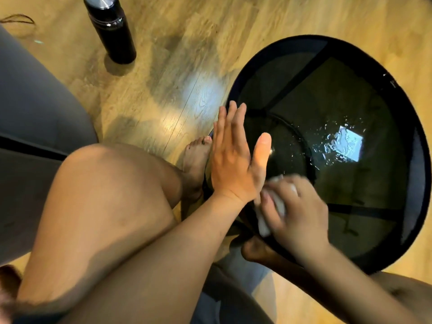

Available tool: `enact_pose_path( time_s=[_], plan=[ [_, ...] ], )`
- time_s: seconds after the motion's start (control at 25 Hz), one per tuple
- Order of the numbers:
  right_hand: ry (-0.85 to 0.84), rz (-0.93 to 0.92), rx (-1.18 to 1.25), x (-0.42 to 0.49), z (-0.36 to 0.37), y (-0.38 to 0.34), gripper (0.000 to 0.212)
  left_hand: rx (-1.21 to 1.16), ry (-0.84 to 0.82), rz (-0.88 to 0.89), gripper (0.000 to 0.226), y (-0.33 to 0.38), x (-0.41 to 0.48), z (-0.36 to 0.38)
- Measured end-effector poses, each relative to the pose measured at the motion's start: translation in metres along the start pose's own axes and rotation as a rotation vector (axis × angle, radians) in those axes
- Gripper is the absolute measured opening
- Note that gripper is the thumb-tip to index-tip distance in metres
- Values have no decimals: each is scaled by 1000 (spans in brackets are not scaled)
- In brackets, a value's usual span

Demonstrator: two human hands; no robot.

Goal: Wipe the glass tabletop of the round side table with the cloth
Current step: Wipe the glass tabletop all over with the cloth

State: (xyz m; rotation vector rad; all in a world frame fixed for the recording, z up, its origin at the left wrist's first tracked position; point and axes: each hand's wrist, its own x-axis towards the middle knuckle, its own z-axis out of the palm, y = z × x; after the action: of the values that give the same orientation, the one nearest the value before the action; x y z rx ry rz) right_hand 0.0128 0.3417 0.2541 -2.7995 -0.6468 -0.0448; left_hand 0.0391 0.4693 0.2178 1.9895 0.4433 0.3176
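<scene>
The left hand [233, 164] is flat, fingers straight, over the table [397, 141] edge; the right hand [297, 211] curls round one white cloth [278, 204]. One bottle [109, 29] stands on the floor.

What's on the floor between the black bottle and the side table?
Nothing: the head view shows only bare wood floor between the black bottle and the side table.

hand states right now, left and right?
left hand: open, fingers straight, holding nothing.
right hand: closed round the white cloth, on the glass tabletop.
</scene>
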Motion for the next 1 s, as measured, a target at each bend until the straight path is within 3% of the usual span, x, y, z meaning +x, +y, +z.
enact_pose_path(
  time_s=[0.16, 0.24, 0.32, 0.4, 0.52, 0.64, 0.8, 0.88, 1.0],
  plan=[
    [139, 113, -11, 176, 37, -10, 35, 47, -23, 3, 65, -1, 0, -1],
    [152, 206, 39, 217, 39, -13, 34, 37, -1, 17, 67, 6, 0, -4],
    [145, 203, 96, 189, 35, -18, 32, -161, 33, -33, 75, 20, 0, -8],
    [66, 128, 141, 104, 24, -16, 26, -374, 23, -113, 74, 33, 1, -12],
    [-59, 134, 121, -34, -8, -2, 31, -25, 30, -6, 67, 14, -2, -5],
    [-66, 116, 52, -58, -10, 14, 28, 65, 14, 5, 65, -1, -2, 2],
    [100, 53, 23, 68, 16, 7, 27, 82, 40, 41, 65, -3, -2, 3],
    [204, 115, 1, 154, 28, 15, 35, 107, 28, 54, 64, -3, -1, 2],
    [185, 263, -42, 252, 31, 25, 39, 103, 17, 44, 62, -2, -2, 3]
  ],
)
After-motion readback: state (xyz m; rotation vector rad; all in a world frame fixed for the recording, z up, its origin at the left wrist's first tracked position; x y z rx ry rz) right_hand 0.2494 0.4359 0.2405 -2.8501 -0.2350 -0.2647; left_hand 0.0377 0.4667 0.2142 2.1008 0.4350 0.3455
